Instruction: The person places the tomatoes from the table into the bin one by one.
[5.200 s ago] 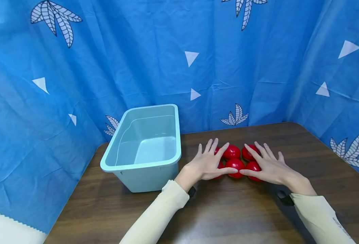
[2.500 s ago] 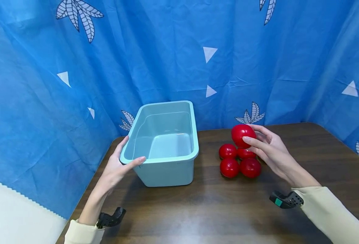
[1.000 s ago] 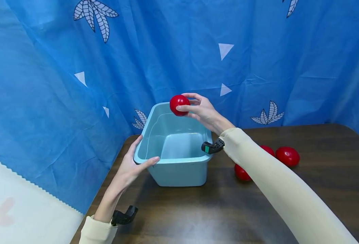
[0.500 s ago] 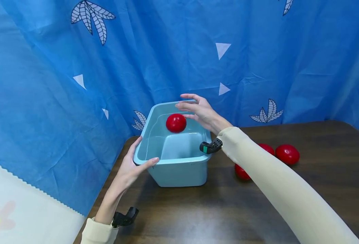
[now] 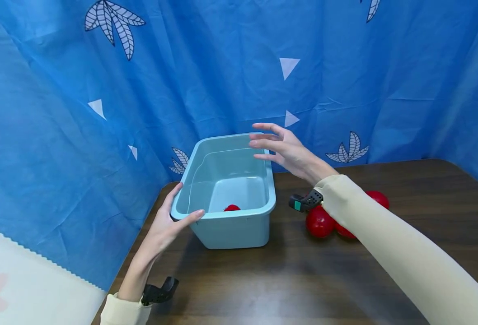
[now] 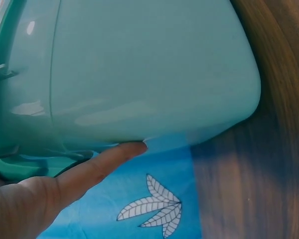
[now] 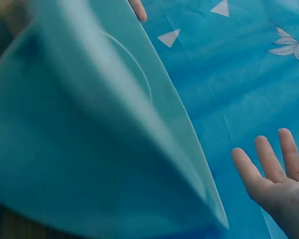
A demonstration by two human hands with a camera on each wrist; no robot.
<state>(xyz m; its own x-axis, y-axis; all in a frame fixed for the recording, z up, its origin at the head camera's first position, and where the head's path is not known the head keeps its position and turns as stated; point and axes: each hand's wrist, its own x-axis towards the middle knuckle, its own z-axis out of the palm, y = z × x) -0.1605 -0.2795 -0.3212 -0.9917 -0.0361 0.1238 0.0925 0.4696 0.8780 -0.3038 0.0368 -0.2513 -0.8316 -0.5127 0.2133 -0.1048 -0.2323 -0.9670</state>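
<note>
The pale teal rectangular plastic bin (image 5: 227, 189) stands upright near the left edge of the dark brown wooden surface (image 5: 288, 275), close to its far left corner, mouth up, with its long axis running from the near edge toward the far edge and one short end wall facing the person. Inside it, a glossy red plastic ball (image 5: 232, 208) lies on the floor of the bin against that near end wall, only its top showing above the rim. The left hand (image 5: 170, 225) grips the near left corner of the bin, thumb laid along the rim and fingers (image 6: 97, 167) pressed against the outer wall, as the left wrist view shows from below. The right hand (image 5: 285, 149) hangs in the air above the far right part of the bin, just over its rim, fingers spread and relaxed, holding nothing and touching nothing; the right wrist view shows its open palm (image 7: 279, 179) beside the blurred bin wall. To the right of the bin, toward the middle of the surface, a cluster of red plastic balls (image 5: 320, 222) lies partly hidden behind the cream sleeve (image 5: 385, 243) of the right arm. A blue cloth backdrop (image 5: 222, 67) printed with white leaves and triangles rises behind the far and left edges. No brand, label or writing can be read on anything.
</note>
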